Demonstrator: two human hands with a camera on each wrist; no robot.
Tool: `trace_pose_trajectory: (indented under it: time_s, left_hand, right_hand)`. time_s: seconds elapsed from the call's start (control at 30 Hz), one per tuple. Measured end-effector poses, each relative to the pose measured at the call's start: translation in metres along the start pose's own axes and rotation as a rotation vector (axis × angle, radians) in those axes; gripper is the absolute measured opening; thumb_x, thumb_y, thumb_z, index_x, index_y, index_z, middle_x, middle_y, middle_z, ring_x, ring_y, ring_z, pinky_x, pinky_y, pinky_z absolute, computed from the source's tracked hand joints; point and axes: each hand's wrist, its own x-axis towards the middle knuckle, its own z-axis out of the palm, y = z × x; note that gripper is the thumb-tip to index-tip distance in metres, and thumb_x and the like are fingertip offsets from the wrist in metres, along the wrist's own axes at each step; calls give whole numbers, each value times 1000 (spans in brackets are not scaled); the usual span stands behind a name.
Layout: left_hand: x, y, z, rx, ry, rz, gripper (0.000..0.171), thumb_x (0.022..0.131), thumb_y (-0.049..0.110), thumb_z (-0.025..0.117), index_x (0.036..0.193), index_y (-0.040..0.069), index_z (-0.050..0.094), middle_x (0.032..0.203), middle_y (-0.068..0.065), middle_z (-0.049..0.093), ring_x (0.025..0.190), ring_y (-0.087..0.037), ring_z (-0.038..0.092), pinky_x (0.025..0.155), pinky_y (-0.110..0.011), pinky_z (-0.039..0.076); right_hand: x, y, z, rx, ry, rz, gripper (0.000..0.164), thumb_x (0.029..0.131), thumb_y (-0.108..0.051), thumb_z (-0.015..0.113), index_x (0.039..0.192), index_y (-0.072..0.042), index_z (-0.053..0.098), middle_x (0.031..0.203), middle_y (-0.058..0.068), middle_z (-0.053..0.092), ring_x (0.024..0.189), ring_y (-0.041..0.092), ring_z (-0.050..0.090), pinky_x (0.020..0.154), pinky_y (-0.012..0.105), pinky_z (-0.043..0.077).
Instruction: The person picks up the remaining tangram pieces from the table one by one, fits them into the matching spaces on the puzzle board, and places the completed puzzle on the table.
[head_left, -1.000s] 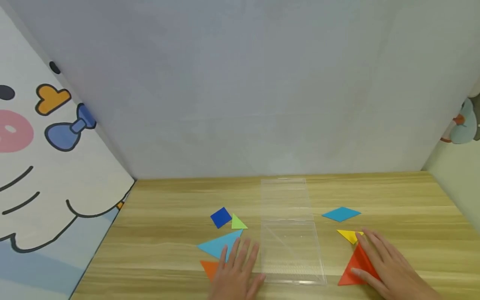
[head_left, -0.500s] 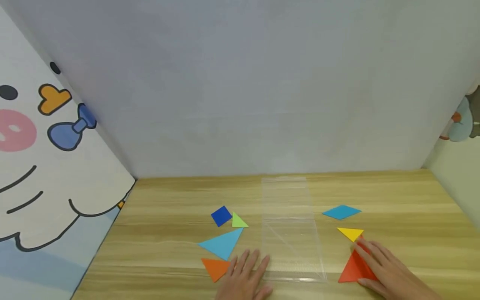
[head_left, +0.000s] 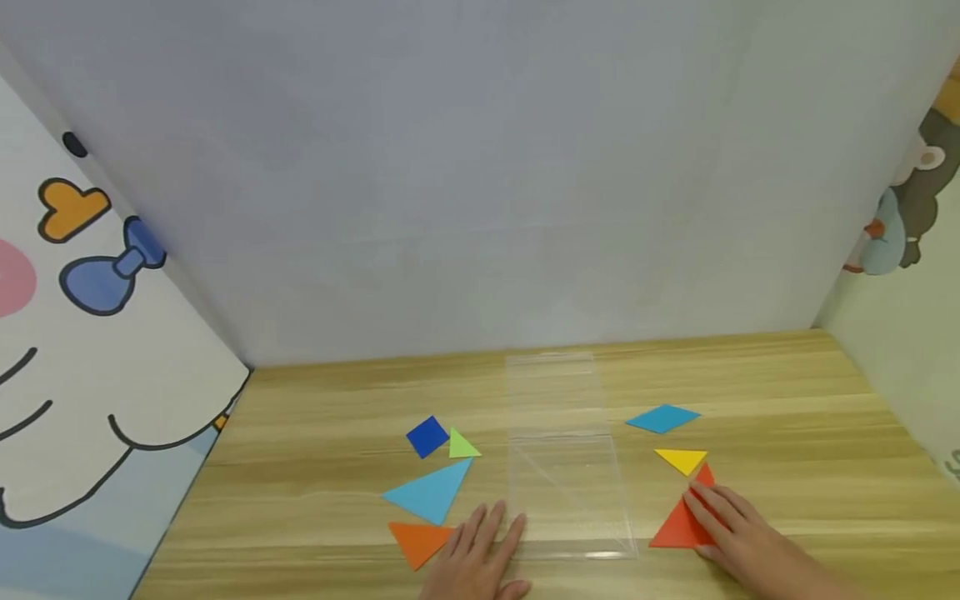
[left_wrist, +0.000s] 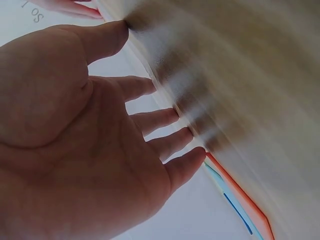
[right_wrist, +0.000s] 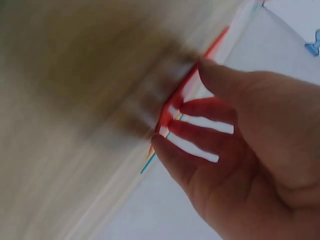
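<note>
My right hand (head_left: 742, 529) holds a flat red triangle (head_left: 681, 525), a tangram piece, by its right side. The piece lies on the table. In the right wrist view, thumb and fingers bend onto the red piece (right_wrist: 172, 100). Just beyond its tip lies a small yellow triangle (head_left: 681, 460). My left hand (head_left: 472, 560) rests on the wood with fingers spread, fingertips beside an orange triangle (head_left: 417, 542). The left wrist view shows this palm holding nothing, the little finger next to the orange piece (left_wrist: 245, 197).
A clear plastic case (head_left: 566, 496) lies opened out between the hands. Left of it are a light blue triangle (head_left: 431, 490), a green triangle (head_left: 461, 445) and a dark blue square (head_left: 427, 437). A blue parallelogram (head_left: 663, 418) lies back right. A grey wall (head_left: 525, 183) bounds the table.
My left hand has drawn back off the light blue and orange pieces. With my right hand on it, the red triangle has slid slightly away and left. The head view has shifted a little.
</note>
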Motion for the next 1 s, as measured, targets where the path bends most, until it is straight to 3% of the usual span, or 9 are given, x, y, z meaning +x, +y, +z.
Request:
trace_pose_trajectory:
  time_s: [0.13,0.23,0.33,0.5,0.57,0.63,0.8,0.87,1.0]
  left_hand:
    - [-1,0,0,1,50,12,62,106,59,39,151,18,52,148,-11,53,129,-30,56,97,-41,53]
    - [-2,1,0,-19,39,3,61,106,58,40,152,18,51,149,-11,53,129,-31,56,97,-42,53]
    - [-2,0,1,-14,48,6,61,107,58,39,152,18,51,149,-11,52,129,-31,56,96,-42,54]
    - [-2,-2,7,35,113,36,61,107,58,38,150,17,52,146,-11,54,126,-31,58,93,-41,55]
    - [-2,-3,9,39,125,43,61,107,58,38,150,17,52,146,-12,54,126,-31,58,92,-41,56]
    - [-2,-2,8,31,121,43,61,107,58,38,150,17,51,146,-12,53,126,-31,57,93,-42,56]
    - [-1,-1,5,19,90,28,61,107,57,41,151,17,51,148,-11,53,128,-31,57,94,-43,55]
    - [0,-1,4,14,73,22,61,107,57,41,151,18,50,148,-11,52,129,-31,57,94,-43,55]
    - [0,0,5,16,76,23,61,107,57,41,151,17,51,148,-12,53,128,-31,57,94,-43,55]
  right_hand:
    - [3,-5,4,-113,27,-21,66,110,-50,20,163,-23,-8,129,11,55,113,26,47,90,15,47]
    - [4,-6,4,-110,64,-54,62,111,-46,18,163,-19,-4,123,15,63,107,29,54,83,23,51]
    - [6,-6,4,-100,109,-99,60,113,-41,18,164,-15,2,119,17,68,102,32,60,102,19,44]
    - [7,-5,7,-127,152,-182,57,115,-33,17,163,-4,8,112,21,68,96,35,63,122,23,10]
    - [7,-6,7,-149,164,-203,56,115,-30,17,163,-1,9,123,23,65,99,35,60,122,26,9]
    - [6,-6,7,-150,165,-212,58,115,-33,17,163,0,9,148,25,50,123,36,54,123,27,8]
    - [7,-6,6,-116,169,-234,58,116,-32,18,162,2,8,170,15,2,157,25,3,123,28,6]
    - [8,-5,6,-120,177,-248,56,116,-26,19,161,4,10,170,17,4,157,26,3,124,30,7]
    - [6,-4,7,-179,176,-268,58,116,-29,18,160,8,12,161,31,29,143,38,43,123,32,8]
